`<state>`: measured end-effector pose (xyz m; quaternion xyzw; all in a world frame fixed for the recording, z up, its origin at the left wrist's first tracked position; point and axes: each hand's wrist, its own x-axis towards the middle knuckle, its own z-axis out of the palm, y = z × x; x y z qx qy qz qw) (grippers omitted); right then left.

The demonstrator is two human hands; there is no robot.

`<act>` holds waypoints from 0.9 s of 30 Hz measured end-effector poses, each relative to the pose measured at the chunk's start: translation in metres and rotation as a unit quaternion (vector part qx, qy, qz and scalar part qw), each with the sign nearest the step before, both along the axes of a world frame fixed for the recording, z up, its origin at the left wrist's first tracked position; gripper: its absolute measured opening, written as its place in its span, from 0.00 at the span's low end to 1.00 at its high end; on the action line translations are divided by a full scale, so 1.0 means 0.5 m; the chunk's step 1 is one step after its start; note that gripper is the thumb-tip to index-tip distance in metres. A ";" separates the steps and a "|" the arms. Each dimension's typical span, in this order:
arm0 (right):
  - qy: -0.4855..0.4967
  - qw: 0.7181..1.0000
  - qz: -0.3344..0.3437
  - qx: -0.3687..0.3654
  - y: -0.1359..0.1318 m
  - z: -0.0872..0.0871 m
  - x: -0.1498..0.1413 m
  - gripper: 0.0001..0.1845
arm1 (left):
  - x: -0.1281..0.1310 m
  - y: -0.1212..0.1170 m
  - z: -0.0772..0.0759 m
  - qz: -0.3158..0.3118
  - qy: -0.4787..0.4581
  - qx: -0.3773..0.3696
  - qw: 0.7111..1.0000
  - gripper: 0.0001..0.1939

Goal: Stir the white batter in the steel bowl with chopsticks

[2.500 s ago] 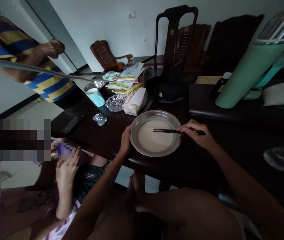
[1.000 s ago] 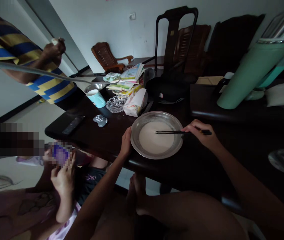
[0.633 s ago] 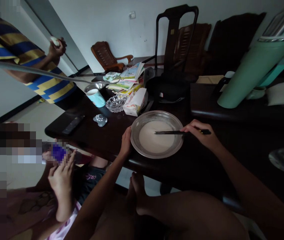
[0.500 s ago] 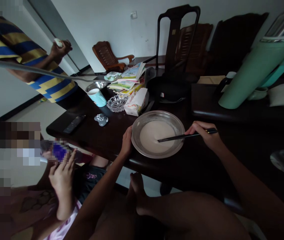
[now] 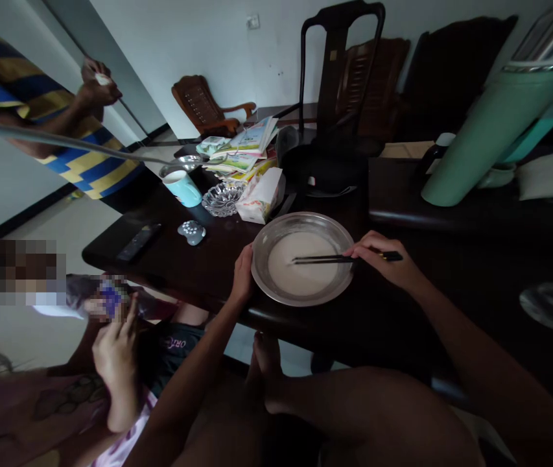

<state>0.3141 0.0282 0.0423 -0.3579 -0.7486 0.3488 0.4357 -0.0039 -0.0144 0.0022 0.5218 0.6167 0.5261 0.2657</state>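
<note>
The rim of the metal bowl [image 5: 260, 279] is held at its left side by the left hand [image 5: 243, 274], fingers close together against the outer wall; the dark chopsticks [image 5: 322, 259] are pinched in the right hand [image 5: 384, 257], above the right rim. The bowl is set near the front edge of the dark table [image 5: 198, 279]. Bare tabletop is left to the left of it, as far as the remote control [image 5: 139, 242], and to its right. Behind it, room is narrowed by the tissue pack [image 5: 259, 196] and the black bag [image 5: 322, 170]. The pale, smooth liquid [image 5: 300, 266] is touched by the chopstick tips. The bowl is round, wide and dull silver. Farther left, a ribbed clear glass dish [image 5: 222, 200] and a light-blue mug [image 5: 182, 189] are seen.
</note>
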 end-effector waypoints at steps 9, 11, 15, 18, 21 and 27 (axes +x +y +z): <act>-0.004 1.000 0.027 0.001 -0.002 0.001 -0.001 0.15 | -0.009 0.006 -0.015 0.000 -0.003 -0.002 1.000 0.25; -0.009 1.000 0.004 0.020 -0.001 0.000 -0.001 0.13 | -0.010 0.007 -0.018 0.001 -0.003 0.002 1.000 0.25; 0.046 0.998 -0.048 -0.015 0.001 0.001 0.005 0.20 | -0.009 0.008 -0.019 -0.007 -0.010 0.018 1.000 0.24; 0.018 1.000 0.002 -0.009 -0.001 0.001 0.002 0.18 | -0.008 0.009 -0.018 -0.002 -0.005 0.012 1.000 0.24; -0.011 1.000 0.006 0.029 -0.001 0.001 0.001 0.12 | -0.009 0.010 -0.018 0.006 0.006 0.005 1.000 0.23; 0.047 0.998 -0.026 -0.020 0.000 0.001 0.004 0.21 | -0.009 0.007 -0.016 -0.011 0.005 0.013 1.000 0.23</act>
